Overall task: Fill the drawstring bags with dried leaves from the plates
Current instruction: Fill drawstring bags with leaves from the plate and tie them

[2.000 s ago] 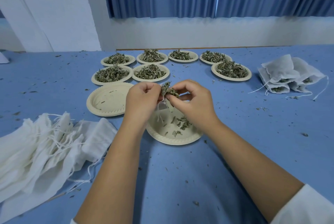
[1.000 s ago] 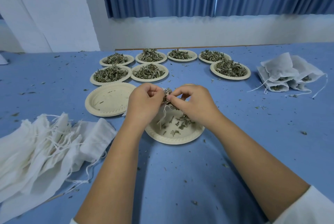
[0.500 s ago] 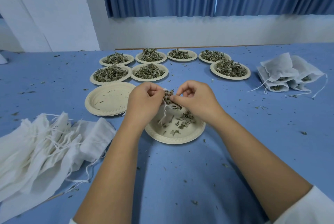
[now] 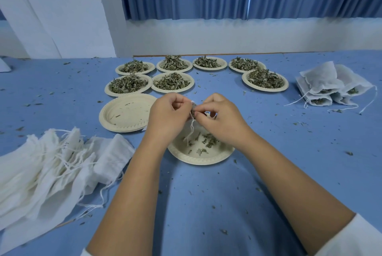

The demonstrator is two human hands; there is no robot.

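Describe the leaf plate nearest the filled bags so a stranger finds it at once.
On the blue table, heaped plates of dried leaves cluster near the far edge. Go to their right end, by the filled bags. The plate is the nearer one there, with a wide gap to the other front-row plates.

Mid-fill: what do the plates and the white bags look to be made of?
Plates: likely moulded paper pulp, matte cream, with an embossed rim pattern. Empty bags: thin soft fabric, perhaps cotton or non-woven, matte white; they crumple and fold, with fuzzy edges and twisted string cords.
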